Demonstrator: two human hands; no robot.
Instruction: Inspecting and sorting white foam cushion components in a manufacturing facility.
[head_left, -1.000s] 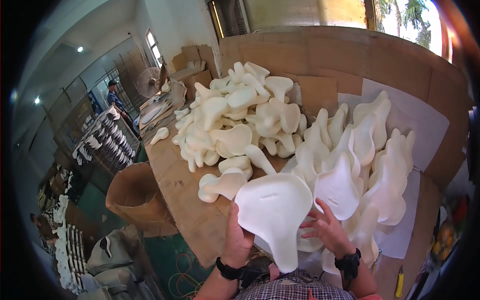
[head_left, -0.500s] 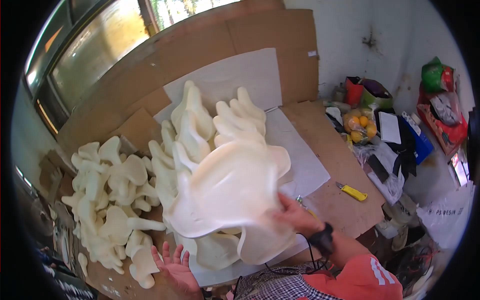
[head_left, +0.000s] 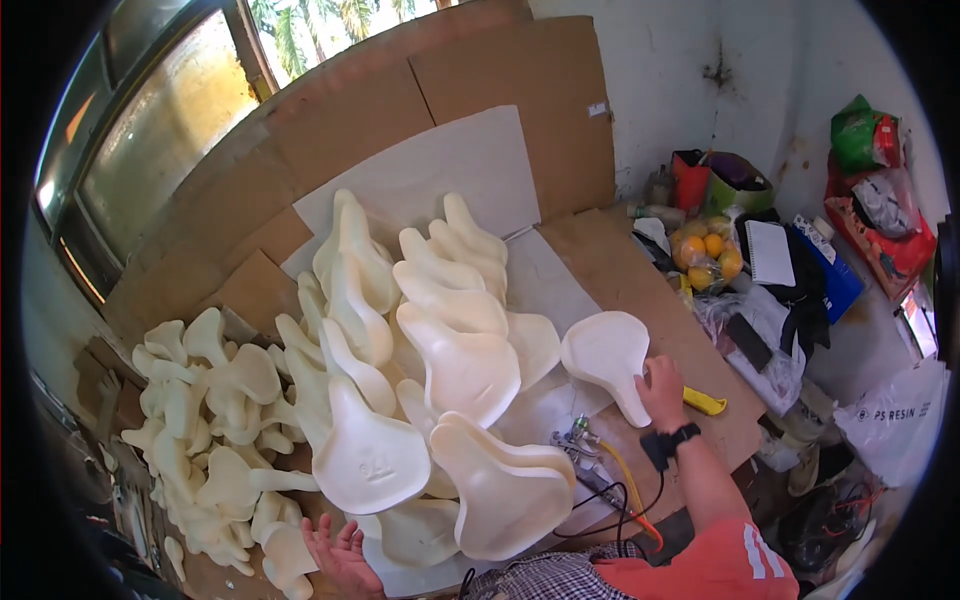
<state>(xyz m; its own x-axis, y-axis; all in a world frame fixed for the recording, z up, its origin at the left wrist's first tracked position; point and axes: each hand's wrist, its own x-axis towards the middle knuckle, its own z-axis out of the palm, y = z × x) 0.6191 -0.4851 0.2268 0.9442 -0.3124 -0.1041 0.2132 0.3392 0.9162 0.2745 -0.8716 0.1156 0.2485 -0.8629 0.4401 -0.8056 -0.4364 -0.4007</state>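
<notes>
My right hand point(head_left: 660, 394) is at the right part of the cardboard-covered table, its fingers closed on the narrow nose of a cream foam bicycle saddle pad point(head_left: 606, 348). The wide end of that pad points away from me, over the edge of the white sheet. My left hand point(head_left: 340, 556) is open and palm up at the near left edge, with nothing in it. Near it lies a pad with a raised mark on its face point(head_left: 372, 458). Rows of similar saddle pads point(head_left: 458, 362) overlap across the middle, and two nested pads point(head_left: 515, 495) lie closest to me.
A loose heap of saddle pads point(head_left: 215, 400) fills the left side. A metal spray gun point(head_left: 583, 440) with a yellow hose lies by the pads. Beside my right hand is a yellow utility knife point(head_left: 704, 401). Bagged oranges point(head_left: 708, 252) and a notebook point(head_left: 769, 253) sit far right.
My right hand has carried a saddle pad from close in front of me down to the right, uncovering the pads and spray gun beneath. My left hand stays open, slightly lower.
</notes>
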